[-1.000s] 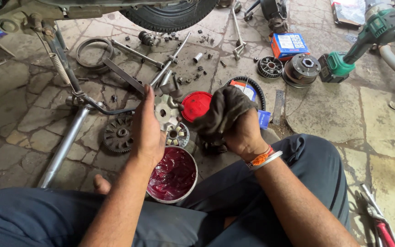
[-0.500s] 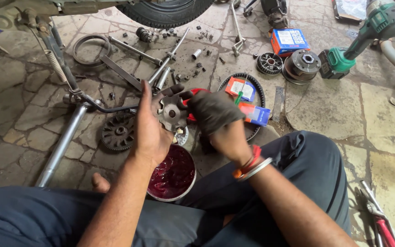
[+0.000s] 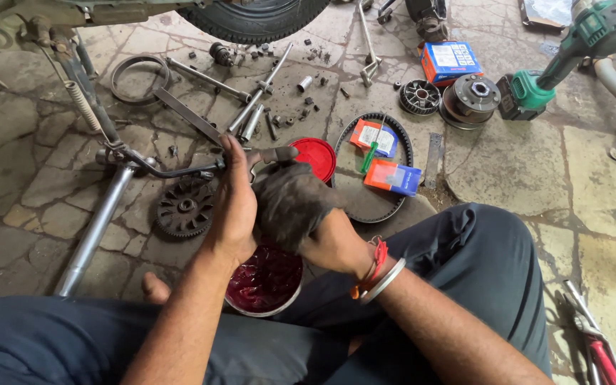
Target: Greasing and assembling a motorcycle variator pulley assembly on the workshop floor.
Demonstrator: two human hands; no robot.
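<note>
The person's left hand is closed around a small metal part, of which only the grey top edge shows above the fingers. The right hand is wrapped in a dark, greasy rag and presses that rag against the same part, fingers curled tight around the cloth. Both hands meet just above an open tin of red grease, which sits on the floor between the person's folded legs in dark trousers. The right wrist carries orange thread and a metal bangle.

Just beyond the hands lies the tin's red lid. To its right a black drive belt forms a loop on the stone floor, and inside the loop rest two small cartons in orange and blue and a green-handled screwdriver. To the left of the hands lies a black finned pulley disc, near a long silver tube.

Farther off, loose bolts and sockets are scattered below a scooter tyre. At the upper right stand a blue box, a round clutch assembly and a green power tool.
</note>
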